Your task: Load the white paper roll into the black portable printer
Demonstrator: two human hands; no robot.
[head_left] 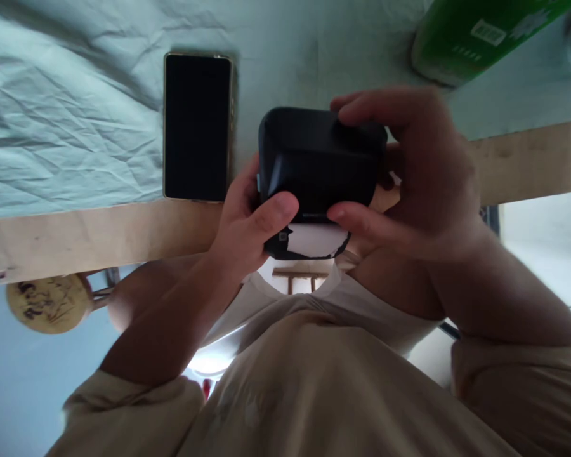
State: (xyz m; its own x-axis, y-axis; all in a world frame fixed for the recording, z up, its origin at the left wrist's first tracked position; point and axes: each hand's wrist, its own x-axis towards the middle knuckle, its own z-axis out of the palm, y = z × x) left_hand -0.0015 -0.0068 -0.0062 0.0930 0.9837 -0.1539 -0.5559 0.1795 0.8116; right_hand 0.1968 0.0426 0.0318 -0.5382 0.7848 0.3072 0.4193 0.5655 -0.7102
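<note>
Both hands' grip [314, 212] clasps one black box [316, 162]; one phone [197, 127] nearby.

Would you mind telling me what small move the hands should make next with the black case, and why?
Probably lift the lid with the thumbs. Both the left hand and the right hand already grip the black case above the table edge, thumbs along its front seam, and it looks closed. The phone lies untouched beside it.
</note>
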